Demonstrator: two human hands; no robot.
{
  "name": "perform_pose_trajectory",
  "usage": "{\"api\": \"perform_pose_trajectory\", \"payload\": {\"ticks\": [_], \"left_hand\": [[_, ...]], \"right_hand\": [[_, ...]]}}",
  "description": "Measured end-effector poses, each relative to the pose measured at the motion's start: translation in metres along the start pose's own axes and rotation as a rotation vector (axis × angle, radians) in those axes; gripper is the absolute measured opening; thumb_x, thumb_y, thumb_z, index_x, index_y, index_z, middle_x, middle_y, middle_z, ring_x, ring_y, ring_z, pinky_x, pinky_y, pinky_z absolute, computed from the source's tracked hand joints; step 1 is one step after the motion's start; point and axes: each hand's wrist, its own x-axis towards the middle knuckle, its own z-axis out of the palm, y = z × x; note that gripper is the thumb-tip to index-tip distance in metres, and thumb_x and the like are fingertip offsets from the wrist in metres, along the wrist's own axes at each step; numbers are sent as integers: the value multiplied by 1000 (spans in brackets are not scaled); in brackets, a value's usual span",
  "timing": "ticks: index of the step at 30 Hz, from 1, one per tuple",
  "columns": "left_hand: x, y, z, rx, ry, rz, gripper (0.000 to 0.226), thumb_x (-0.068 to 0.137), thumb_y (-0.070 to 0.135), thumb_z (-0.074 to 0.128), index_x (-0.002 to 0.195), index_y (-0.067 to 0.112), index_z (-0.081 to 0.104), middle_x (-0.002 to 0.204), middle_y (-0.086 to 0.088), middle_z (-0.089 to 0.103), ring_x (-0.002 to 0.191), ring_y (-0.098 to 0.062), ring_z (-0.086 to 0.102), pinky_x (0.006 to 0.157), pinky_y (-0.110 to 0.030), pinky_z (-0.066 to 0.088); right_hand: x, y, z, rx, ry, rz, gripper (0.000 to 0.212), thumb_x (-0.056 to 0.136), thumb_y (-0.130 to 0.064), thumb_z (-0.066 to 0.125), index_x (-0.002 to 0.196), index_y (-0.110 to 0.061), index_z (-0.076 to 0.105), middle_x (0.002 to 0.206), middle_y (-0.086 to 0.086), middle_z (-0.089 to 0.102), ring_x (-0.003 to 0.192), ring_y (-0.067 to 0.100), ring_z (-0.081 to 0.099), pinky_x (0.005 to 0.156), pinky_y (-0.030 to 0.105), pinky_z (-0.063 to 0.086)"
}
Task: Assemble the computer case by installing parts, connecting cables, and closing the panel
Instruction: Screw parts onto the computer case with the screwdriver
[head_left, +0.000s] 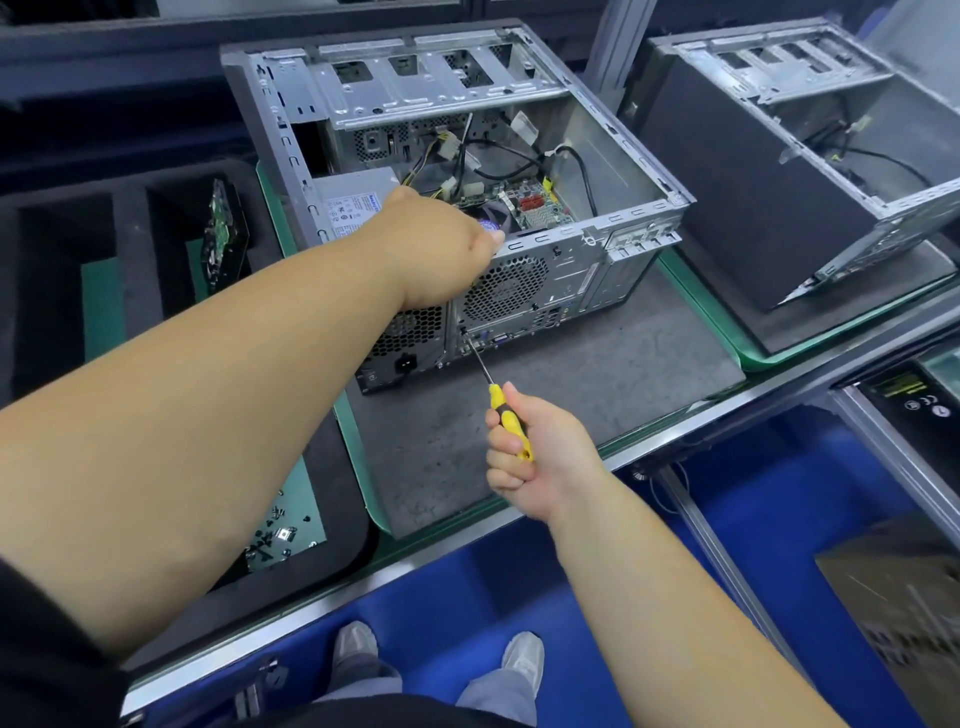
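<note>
Nearest, the right hand (524, 449) is closed in a fist around the yellow handle of a screwdriver (506, 418), whose thin shaft runs up toward eleven o'clock. The tip is seated at a screw (464, 331) on the rear plate of the computer case (571, 260), just beside the power supply (405, 343). The case lies open side up on a grey mat (597, 374) on the desk (675, 441).

Further off, the left hand (441, 244) is laid over the top rear edge of the case; its fingers are bent over the rim, but what they grasp cannot be told.

The step in hand appears to be the fastening of the power supply. The shaft is best kept in line with the screw and pressed in firmly, so that the tip is not thrown out. The case should be braced against the push.

At two o'clock, a second case (779, 171) is seen.
</note>
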Motion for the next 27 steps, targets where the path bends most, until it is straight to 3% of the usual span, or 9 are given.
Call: {"api": "perform_pose_trajectory", "payload": {"ticks": [2,6,11,14,17,19,21,24,27], "left_hand": [[0,-1,0,-7,-9,-1,51,106,38,14,65,19,39,62,-3,45,60,-11,37,103,-42,26],[-1,-1,0,-6,-2,-7,51,106,38,15,65,19,39,62,-4,45,62,-11,37,104,-42,25],[-1,-1,-1,-6,-5,-10,52,106,39,14,67,19,42,63,-3,47,64,-10,39,105,-43,26],[-1,-1,-1,-8,-6,-9,51,106,40,15,65,20,40,63,-1,45,62,-9,37,105,-43,25],[-1,0,-1,-14,-8,-10,51,106,40,15,64,22,38,63,-1,44,62,-8,35,104,-42,25],[0,-1,0,-14,-7,-9,50,105,39,15,64,22,38,63,0,44,61,-7,34,103,-42,25],[0,-1,0,-19,-11,-9,50,106,39,14,65,23,38,63,0,45,61,-7,35,104,-42,25],[0,-2,0,-24,-8,-12,49,105,40,14,65,23,38,63,-1,45,62,-11,36,105,-42,24],[1,-2,1,-16,-5,-4,49,105,40,14,65,24,38,62,-1,45,62,-12,36,106,-42,23]], "right_hand": [[1,0,-7,280,-188,162,45,99,-44,51,69,-12,56,47,-6,30,31,8,19,35,21,15],[2,4,-5,133,-146,62,50,98,-55,51,73,-11,57,52,-3,35,36,8,22,37,21,18],[-6,13,-10,-941,423,-557,35,97,-47,57,83,-16,51,68,-4,53,57,20,54,53,31,38],[-6,17,-4,-1409,683,-726,32,102,-48,43,87,-20,47,70,-7,50,65,24,46,53,33,30],[3,14,-2,-945,434,-579,41,103,-43,47,72,-17,45,55,-6,38,51,19,32,48,31,22],[4,4,-3,-152,65,-117,46,102,-43,49,65,-15,51,49,-6,30,41,13,20,42,25,16],[4,0,-8,241,-160,173,46,101,-45,48,67,-14,55,47,-8,27,34,8,18,38,22,13],[4,3,-6,200,-168,133,45,98,-50,53,74,-12,58,51,-5,35,35,7,22,37,19,16],[1,11,-3,-141,57,-158,34,92,-41,68,75,-16,52,61,0,46,39,9,33,41,22,25]]}}
